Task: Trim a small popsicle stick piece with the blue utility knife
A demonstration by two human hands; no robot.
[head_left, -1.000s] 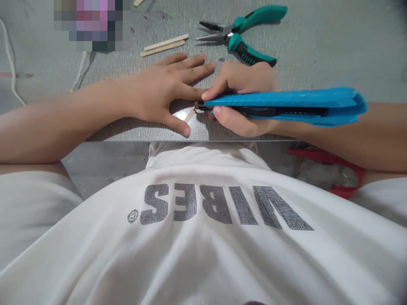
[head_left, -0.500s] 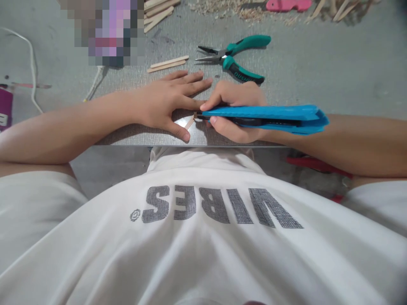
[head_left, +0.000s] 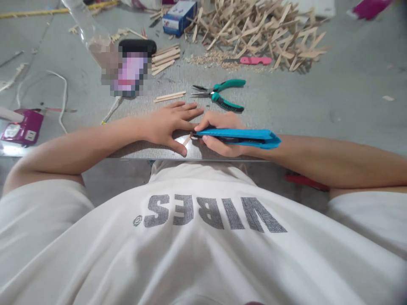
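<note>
My left hand [head_left: 165,127] lies flat on the table with its fingers spread. Between its thumb and index finger shows a short piece of thin wooden stick [head_left: 187,141], close to the table edge. My right hand [head_left: 221,146] is closed round a long blue-cased tool with a dark core [head_left: 244,135], gripped like a pen. The tool's narrow tip meets the upper end of the wooden piece, beside my left index fingertip; the exact contact is too small to make out. Beyond my hands lie open needle-nose pliers [head_left: 229,103] with green handles and two flat wooden sticks [head_left: 170,97].
A heap of wooden sticks [head_left: 270,29] spreads at the back, with shavings [head_left: 210,59] and a pink-handled knife [head_left: 255,60] before it. Further left are stacked sticks [head_left: 165,57], a blue box [head_left: 179,19], a blurred-out phone [head_left: 129,74] with a cable, and a purple device [head_left: 25,125].
The view has tilted up and shows more of the table's back. Both hands, the blue tool and the wooden piece keep nearly the same places on the table.
</note>
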